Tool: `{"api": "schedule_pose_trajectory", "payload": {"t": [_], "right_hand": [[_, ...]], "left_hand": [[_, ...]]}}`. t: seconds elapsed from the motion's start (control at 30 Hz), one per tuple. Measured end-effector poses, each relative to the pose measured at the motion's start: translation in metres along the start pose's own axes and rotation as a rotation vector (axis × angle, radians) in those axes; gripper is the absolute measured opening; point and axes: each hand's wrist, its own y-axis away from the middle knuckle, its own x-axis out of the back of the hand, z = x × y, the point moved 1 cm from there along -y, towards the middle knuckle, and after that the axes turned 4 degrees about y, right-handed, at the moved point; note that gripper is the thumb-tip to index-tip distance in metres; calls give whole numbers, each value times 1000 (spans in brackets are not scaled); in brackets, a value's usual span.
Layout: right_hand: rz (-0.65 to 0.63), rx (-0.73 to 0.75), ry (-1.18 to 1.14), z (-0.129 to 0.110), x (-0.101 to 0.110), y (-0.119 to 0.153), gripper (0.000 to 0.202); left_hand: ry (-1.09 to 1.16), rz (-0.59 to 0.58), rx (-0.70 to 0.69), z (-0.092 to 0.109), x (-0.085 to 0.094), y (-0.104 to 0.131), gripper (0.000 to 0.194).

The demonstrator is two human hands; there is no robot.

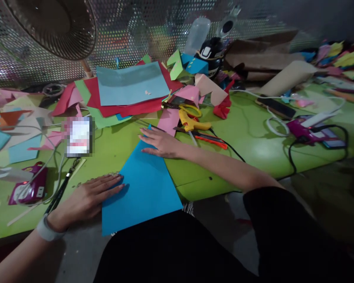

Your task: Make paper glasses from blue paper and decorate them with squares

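Observation:
A sheet of blue paper [143,188], with a slanted upper left edge, lies at the front of the green table [200,181]. Its lower part hangs over the table edge toward my lap. My left hand [97,194] rests flat with fingers out, the fingertips on the paper's left edge. Near the paper's top corner, my right hand [159,142] lies flat with its fingers spread over the sheet. Just beyond the right hand are a yellow glue gun [191,122] and an orange-handled cutter [211,140]. A pink paper piece [168,121] lies beside them.
Stacked light blue [129,88] and red sheets [118,111] lie at the back. A phone [79,137] and a purple power strip [29,182] with cables are at left. Another purple power strip [305,131] sits at right. A fan [56,23] stands back left.

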Motion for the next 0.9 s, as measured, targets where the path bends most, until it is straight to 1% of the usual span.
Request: {"api": "schedule_pose_trajectory", "payload": {"t": [0.07, 0.1, 0.13, 0.2, 0.3, 0.4, 0.5, 0.6, 0.7, 0.83, 0.9], "right_hand": [[119, -83, 35, 10, 10, -2, 43], [151, -139, 60, 16, 15, -3, 40], [150, -185, 88, 22, 18, -5, 37], [88, -218, 141, 33, 22, -8, 33], [6, -220, 208, 44, 23, -14, 33], [-8, -242, 241, 50, 26, -21, 30], [-5, -243, 232, 56, 36, -28, 24], [31, -261, 179, 62, 47, -33, 22], [80, -246, 91, 63, 51, -32, 24], [99, -137, 74, 55, 43, -22, 27], [137, -115, 102, 51, 39, -12, 29]], "left_hand": [[-8, -20, -12, -3, -1, 0, 71], [-2, -25, -20, -4, -1, 0, 71], [8, -26, -25, -6, -1, 2, 70], [27, -23, -17, -7, -1, 5, 68], [42, -19, -2, -9, -1, 9, 66], [48, -19, -3, -10, 0, 9, 65], [51, -34, -5, -11, 1, 6, 68], [64, -25, -4, -15, 1, -1, 70], [67, -12, -13, -22, 0, -11, 71], [46, -7, -3, -27, 0, -29, 71], [32, -3, 5, -26, 0, -38, 68]]}}
